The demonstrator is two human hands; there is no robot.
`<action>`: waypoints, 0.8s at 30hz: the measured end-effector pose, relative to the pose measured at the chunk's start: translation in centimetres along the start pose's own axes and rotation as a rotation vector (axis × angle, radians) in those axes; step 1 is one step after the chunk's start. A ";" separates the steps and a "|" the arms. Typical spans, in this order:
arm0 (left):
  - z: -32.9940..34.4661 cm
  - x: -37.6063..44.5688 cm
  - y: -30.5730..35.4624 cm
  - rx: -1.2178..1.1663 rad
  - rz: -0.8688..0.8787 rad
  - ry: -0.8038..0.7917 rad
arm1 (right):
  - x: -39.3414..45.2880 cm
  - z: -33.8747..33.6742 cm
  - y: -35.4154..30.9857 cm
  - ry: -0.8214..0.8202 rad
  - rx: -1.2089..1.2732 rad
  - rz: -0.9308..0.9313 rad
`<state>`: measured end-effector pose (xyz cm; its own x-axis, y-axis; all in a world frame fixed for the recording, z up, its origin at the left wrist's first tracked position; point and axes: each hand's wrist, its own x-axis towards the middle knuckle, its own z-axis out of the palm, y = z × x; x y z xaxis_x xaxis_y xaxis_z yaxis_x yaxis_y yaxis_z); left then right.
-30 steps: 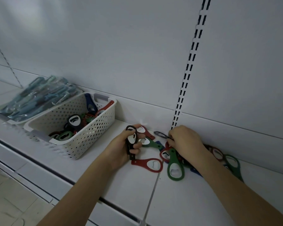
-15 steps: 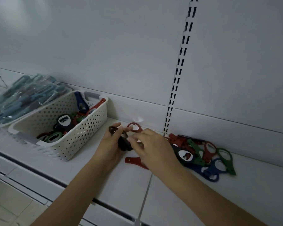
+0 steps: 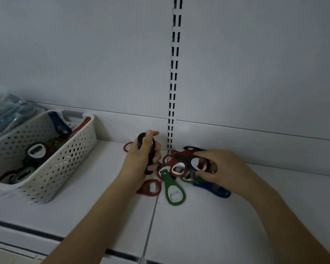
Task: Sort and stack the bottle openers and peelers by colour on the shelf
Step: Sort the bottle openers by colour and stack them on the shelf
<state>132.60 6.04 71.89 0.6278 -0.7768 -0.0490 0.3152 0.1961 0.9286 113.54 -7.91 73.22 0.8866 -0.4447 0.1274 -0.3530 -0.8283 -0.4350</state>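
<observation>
Two hands work above the white shelf (image 3: 198, 225): the left hand (image 3: 141, 159) clenches stacked black openers (image 3: 151, 149), the right hand (image 3: 221, 170) pinches a black loop-shaped opener (image 3: 187, 159) over the mixed plastic pile (image 3: 171, 183).

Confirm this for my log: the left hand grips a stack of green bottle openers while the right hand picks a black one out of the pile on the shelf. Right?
Not quite. In the head view the stack gripped by the left hand is black, not green. The rest holds: the right hand pinches a black opener at the pile on the shelf.
</observation>
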 end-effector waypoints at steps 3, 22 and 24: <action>0.6 -0.2 -0.8 -0.116 -0.082 -0.035 | -0.1 0.0 0.4 0.136 0.126 0.001; -1.7 -0.1 0.0 -0.191 -0.242 -0.059 | 4.4 -1.0 -2.1 0.375 -0.041 0.198; -1.8 -0.1 0.0 -0.205 -0.232 -0.049 | 4.1 -0.4 -0.8 0.313 -0.220 0.273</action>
<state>133.82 7.21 71.21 0.4890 -0.8419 -0.2281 0.5858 0.1233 0.8010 117.40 -9.19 74.42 0.6316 -0.7098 0.3119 -0.6459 -0.7043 -0.2948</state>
